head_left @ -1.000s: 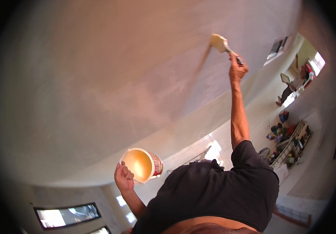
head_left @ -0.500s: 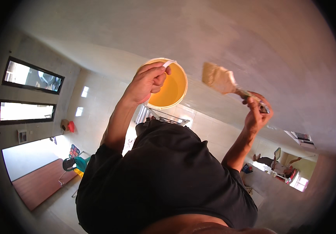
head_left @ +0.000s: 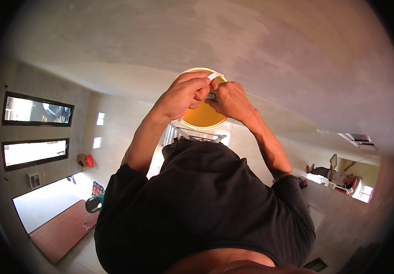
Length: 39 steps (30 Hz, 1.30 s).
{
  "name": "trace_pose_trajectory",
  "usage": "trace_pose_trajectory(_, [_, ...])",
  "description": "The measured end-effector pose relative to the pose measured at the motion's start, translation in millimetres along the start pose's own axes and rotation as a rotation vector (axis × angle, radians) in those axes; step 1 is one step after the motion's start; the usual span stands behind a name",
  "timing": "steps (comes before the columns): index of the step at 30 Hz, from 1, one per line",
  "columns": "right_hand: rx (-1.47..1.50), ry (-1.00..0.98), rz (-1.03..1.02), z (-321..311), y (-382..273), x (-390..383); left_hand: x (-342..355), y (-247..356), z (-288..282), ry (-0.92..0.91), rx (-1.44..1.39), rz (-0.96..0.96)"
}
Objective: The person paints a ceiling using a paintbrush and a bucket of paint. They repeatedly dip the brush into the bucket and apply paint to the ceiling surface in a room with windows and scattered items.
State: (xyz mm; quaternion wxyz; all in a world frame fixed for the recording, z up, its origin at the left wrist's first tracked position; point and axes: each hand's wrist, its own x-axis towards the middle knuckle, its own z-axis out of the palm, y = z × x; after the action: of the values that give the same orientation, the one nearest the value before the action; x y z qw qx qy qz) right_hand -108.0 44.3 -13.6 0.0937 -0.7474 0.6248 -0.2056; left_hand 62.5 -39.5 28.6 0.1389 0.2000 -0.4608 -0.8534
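My left hand [head_left: 183, 98] is closed on the white handle of a round bucket [head_left: 202, 119], whose inside is yellow-orange. My right hand [head_left: 230, 101] grips the brush handle [head_left: 211, 97] over the bucket's mouth, close against my left hand; the bristles are hidden behind my hands and in the bucket. The bucket is held out in front of my dark T-shirt, with a grey plastered wall [head_left: 251, 41] beyond it.
A metal ladder [head_left: 197, 136] shows under the bucket, above a tiled floor [head_left: 247, 150]. Two dark-framed windows [head_left: 37, 108] are at the left, over an opening with a wooden board [head_left: 62, 228]. A co-worker [head_left: 331, 176] shows through an opening at the right.
The brush has left the wall and come down to the bucket with my right hand. My left hand has raised the bucket in front of me. The view has swung round.
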Motion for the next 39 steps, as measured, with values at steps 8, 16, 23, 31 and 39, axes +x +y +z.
trace_pose_trajectory(8, [-0.034, -0.064, 0.027, -5, -1, -12, 3, -1, 6, -0.002, -0.016, -0.036])
trace_pose_trajectory(16, [-0.01, 0.245, 0.035, -45, 19, -66, 19, -26, 30, 0.014, -0.04, -0.088])
trace_pose_trajectory(23, [0.236, 0.279, 0.231, -26, 24, -64, 20, -30, 25, 0.018, -0.049, -0.058])
trace_pose_trajectory(31, [0.812, 0.091, 0.399, -16, 26, -66, 22, -39, 26, -0.001, -0.066, -0.022])
trace_pose_trajectory(39, [0.293, 0.323, 0.139, -15, 28, -76, 23, -45, 28, -0.025, -0.072, -0.041])
